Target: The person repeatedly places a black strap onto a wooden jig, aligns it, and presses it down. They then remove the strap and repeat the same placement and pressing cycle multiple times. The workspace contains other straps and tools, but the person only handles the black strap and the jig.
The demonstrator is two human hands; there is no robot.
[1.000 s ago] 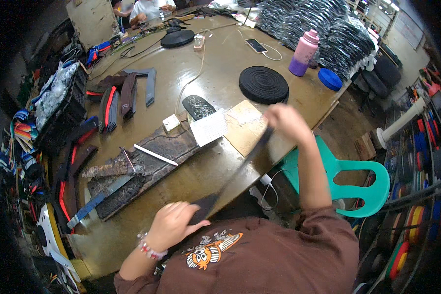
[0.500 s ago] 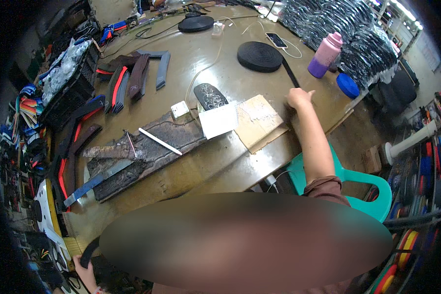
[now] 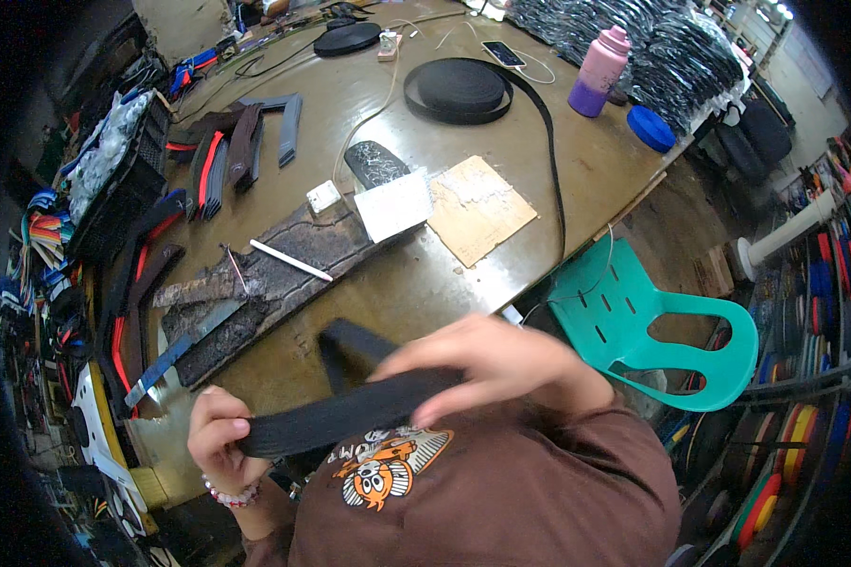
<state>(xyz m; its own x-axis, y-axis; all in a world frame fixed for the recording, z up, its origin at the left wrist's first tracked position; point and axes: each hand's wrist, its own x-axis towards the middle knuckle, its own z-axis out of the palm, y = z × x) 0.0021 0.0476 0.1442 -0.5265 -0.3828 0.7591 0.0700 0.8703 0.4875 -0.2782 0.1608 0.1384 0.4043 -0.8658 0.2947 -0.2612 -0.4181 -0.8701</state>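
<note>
In front of my chest, a wide black strap [image 3: 321, 422] is stretched between my two hands in folded-over layers. My left hand [image 3: 222, 437] closes on its left end with thumb and bent fingers. Around the right part of the strap is my right hand [image 3: 496, 364], thumb below and fingers over the upper side, a little smeared by motion. A loop of the same strap stands up behind, over the table edge. Farther off lies a roll of black strap [image 3: 459, 87], loosely wound, its free length running to the right and down to the table's near edge.
A dark worn board [image 3: 284, 248] carries a white pen [image 3: 291, 260] and a metal ruler [image 3: 184, 350]. Cardboard [image 3: 482, 213] lies beside white paper [image 3: 394, 206]. Cut straps, a phone [image 3: 503, 54] and a bottle [image 3: 599, 74] are farther back. A green chair [image 3: 624, 302] stands at right.
My right hand has come back from the far right of the table to my chest. My left hand has risen from the lower left. The roll has loosened and paid out strap.
</note>
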